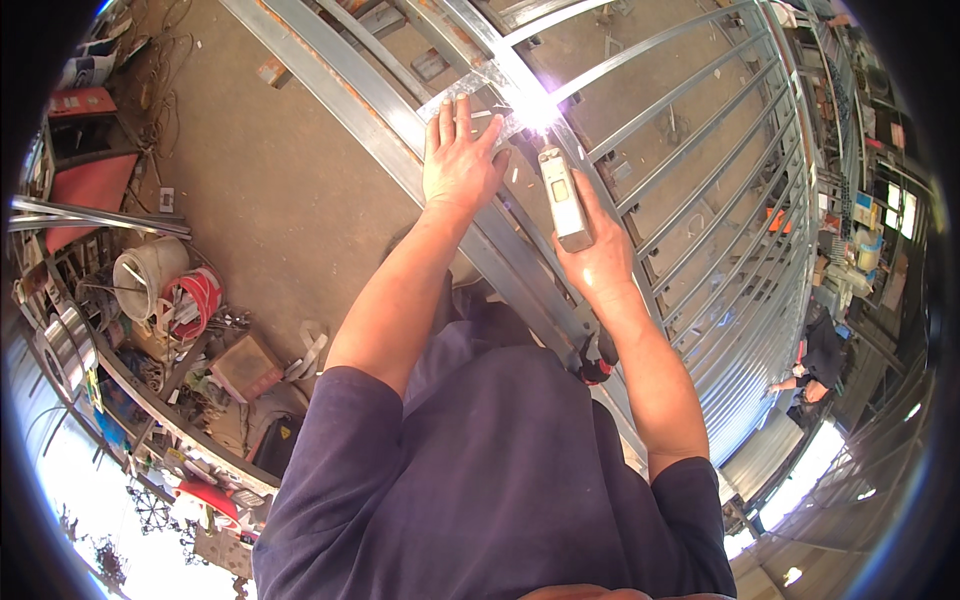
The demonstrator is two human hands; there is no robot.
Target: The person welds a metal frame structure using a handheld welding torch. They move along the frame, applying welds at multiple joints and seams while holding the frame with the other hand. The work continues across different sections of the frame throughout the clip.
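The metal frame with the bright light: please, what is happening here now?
The person's right hand grips a boxy handheld tool, its front end pointing at a bright glare on the metal frame. The left hand, fingers spread, holds no tool; it lies over the frame, left of the glare. The glare hides the spot itself. Farther right, another person is in view.

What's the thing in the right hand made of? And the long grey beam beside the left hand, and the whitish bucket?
Tool in the right hand: maybe metal, worn-looking, with a pale, scuffed body; hard plastic is possible.
Beam: metal, likely steel, smooth and silvery, with straight edges and shiny streaks.
Bucket: probably plastic, dull and grubby, with a pale, stained wall.
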